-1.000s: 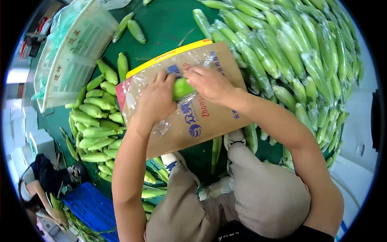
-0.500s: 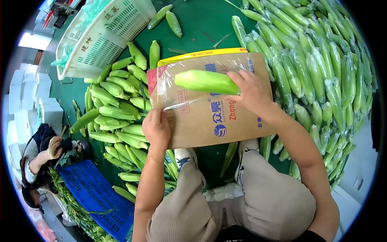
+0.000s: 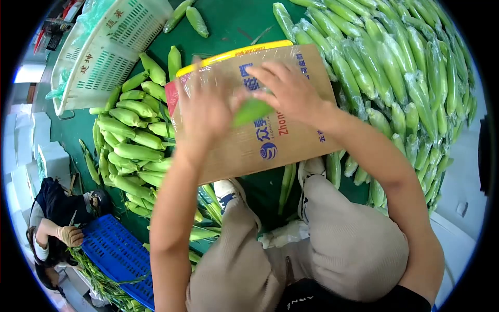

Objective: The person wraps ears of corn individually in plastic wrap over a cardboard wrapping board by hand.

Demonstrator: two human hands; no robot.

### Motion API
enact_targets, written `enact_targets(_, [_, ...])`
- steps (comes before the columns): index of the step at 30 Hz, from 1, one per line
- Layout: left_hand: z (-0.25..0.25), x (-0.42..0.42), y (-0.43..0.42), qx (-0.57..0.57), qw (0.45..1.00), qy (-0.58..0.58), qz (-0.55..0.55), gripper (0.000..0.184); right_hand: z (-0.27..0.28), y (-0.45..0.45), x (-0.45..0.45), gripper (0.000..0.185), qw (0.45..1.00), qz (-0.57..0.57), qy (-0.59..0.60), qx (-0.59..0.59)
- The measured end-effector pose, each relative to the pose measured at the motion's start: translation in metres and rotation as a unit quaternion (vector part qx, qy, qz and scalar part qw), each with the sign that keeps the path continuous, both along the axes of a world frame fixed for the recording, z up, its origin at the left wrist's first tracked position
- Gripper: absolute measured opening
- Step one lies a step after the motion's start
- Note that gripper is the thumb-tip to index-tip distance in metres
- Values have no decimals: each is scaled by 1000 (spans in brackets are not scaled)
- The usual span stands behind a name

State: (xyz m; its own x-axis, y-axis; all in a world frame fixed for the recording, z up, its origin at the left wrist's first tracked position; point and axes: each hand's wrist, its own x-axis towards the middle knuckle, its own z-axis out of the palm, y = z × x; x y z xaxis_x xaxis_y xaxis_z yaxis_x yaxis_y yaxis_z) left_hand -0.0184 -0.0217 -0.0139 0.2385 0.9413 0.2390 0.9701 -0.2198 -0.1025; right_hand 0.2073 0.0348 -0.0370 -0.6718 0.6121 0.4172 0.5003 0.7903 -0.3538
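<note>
A green ear of corn [image 3: 251, 112], blurred, is above the cardboard [image 3: 228, 164], which has blue and red print and clear film over its left part. My right hand [image 3: 291, 93] has its fingers closed on the ear's right end. At the ear's left end is my left hand [image 3: 207, 106], so smeared by motion that its fingers do not show clearly. Along the far edge of the cardboard runs a yellow wrap box [image 3: 236, 53] with red lettering.
Unwrapped corn ears [image 3: 138, 151] lie heaped to the left, film-wrapped ears [image 3: 374, 73] to the right. A white crate [image 3: 106, 57] stands far left. Near a blue crate [image 3: 122, 255] at lower left, another person's gloved hand [image 3: 70, 235] shows.
The ear has moved nearer and turned in my right hand. My left hand has left the cardboard's left edge and risen toward the ear. The whole view has shifted slightly.
</note>
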Motion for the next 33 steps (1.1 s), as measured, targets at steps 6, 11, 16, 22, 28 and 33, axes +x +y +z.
enact_targets(6, [31, -22, 59, 46, 926, -375, 27, 40, -12, 49, -37, 79, 988, 14, -154, 2])
enact_targets(11, [15, 13, 0, -24, 998, -7, -62, 75, 17, 60, -36, 80, 932, 133, -137, -309])
enact_targets(16, [20, 32, -28, -154, 965, -189, -93, 64, 30, 43, -20, 59, 865, 219, -301, -337])
enact_targets(22, [51, 45, -23, -413, 887, -169, -120, 66, -29, 23, -27, 65, 943, 168, -265, -106])
enact_targets(28, [37, 48, -96, -651, 741, -135, -96, 73, -65, 8, -27, 67, 970, 149, -167, -99])
enact_targets(33, [-25, 40, -172, -797, 517, -245, -196, 65, -33, -14, -17, 69, 975, 127, -180, -28])
